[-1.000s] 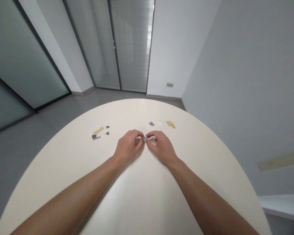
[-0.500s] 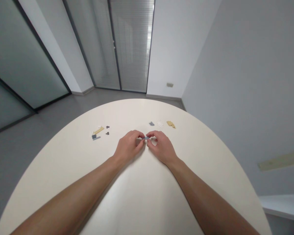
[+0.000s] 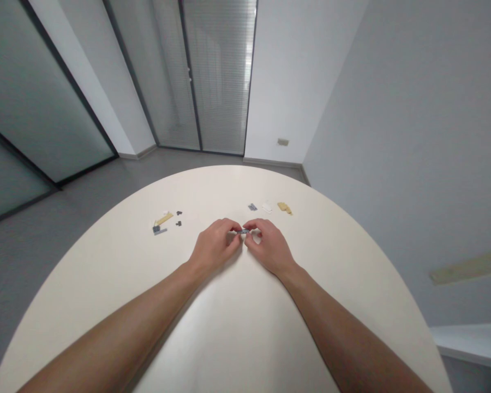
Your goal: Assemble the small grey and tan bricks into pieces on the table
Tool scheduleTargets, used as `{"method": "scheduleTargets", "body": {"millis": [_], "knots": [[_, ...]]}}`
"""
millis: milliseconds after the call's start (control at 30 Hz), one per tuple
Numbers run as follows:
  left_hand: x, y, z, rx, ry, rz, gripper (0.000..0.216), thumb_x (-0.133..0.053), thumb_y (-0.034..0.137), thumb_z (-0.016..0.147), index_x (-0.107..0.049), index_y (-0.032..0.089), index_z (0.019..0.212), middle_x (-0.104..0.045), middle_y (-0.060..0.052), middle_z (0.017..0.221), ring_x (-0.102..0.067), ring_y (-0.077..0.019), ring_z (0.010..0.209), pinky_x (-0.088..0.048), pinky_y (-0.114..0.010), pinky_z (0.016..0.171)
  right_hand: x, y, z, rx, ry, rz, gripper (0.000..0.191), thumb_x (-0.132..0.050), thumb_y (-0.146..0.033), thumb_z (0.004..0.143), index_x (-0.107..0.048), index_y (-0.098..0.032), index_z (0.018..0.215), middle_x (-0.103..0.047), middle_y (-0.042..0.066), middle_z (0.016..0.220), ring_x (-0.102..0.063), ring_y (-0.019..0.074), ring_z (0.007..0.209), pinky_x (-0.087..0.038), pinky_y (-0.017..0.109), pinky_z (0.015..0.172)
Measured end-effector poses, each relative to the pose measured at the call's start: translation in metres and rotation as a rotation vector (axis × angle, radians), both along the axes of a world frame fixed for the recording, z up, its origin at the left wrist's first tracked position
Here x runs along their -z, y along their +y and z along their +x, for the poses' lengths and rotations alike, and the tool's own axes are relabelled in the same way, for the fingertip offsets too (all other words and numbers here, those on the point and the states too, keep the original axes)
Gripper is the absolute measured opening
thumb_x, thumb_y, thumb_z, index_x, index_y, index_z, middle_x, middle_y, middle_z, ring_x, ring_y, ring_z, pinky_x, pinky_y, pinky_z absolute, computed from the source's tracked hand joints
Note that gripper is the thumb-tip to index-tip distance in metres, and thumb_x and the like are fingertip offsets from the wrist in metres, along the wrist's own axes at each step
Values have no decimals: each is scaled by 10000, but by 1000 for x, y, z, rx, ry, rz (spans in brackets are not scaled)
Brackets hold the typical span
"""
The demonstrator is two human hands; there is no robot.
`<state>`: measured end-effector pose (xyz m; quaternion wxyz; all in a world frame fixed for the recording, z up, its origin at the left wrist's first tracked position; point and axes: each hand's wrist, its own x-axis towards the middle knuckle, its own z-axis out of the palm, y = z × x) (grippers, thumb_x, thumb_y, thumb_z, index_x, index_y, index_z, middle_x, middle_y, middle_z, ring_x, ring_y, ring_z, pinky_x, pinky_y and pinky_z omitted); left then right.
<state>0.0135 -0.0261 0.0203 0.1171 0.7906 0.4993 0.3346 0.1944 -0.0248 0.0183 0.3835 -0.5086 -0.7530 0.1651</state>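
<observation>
Between my two hands, low over the middle of the table, is a small grey building-brick piece (image 3: 244,231). My left hand (image 3: 216,241) pinches its left end between thumb and fingers. From the other side my right hand (image 3: 270,244) grips the right end the same way. The fingertips cover most of the piece, so its exact shape is hidden. Just beyond my right hand lie small grey pieces (image 3: 252,207), white pieces (image 3: 267,207) and tan pieces (image 3: 285,207).
Left of my hands, a tan strip (image 3: 164,219), a dark blue-grey piece (image 3: 156,228), a grey strip (image 3: 161,232) and two small dark pieces (image 3: 179,223) (image 3: 179,213) lie on the round white table (image 3: 237,327). Its curved far edge faces a glass door (image 3: 219,82).
Both hands stay almost in place around the grey piece, with only a slight shift of the fingers. The loose pieces have not moved; the view has shifted very slightly.
</observation>
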Motion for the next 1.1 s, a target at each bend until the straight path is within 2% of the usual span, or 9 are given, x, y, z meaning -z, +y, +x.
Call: {"method": "scheduleTargets", "body": {"millis": [733, 1100], "knots": [[1, 1, 0, 3, 6, 8, 101, -592, 220, 884, -646, 237, 968, -708, -20, 963, -644, -185, 878, -495, -327, 795, -1, -1, 0, -2, -17, 18, 152, -611, -146, 835, -665, -239, 943, -710, 19, 964, -623, 201, 951, -471, 343, 842], [0, 0, 0, 63, 24, 5, 86, -605, 246, 891, -648, 244, 966, -709, -7, 963, -644, -176, 869, -494, -314, 774, -2, -1, 0, 6, -18, -6, 167, -595, -127, 825, -660, -241, 929, -707, 16, 966, -618, 200, 959, -466, 351, 858]]}}
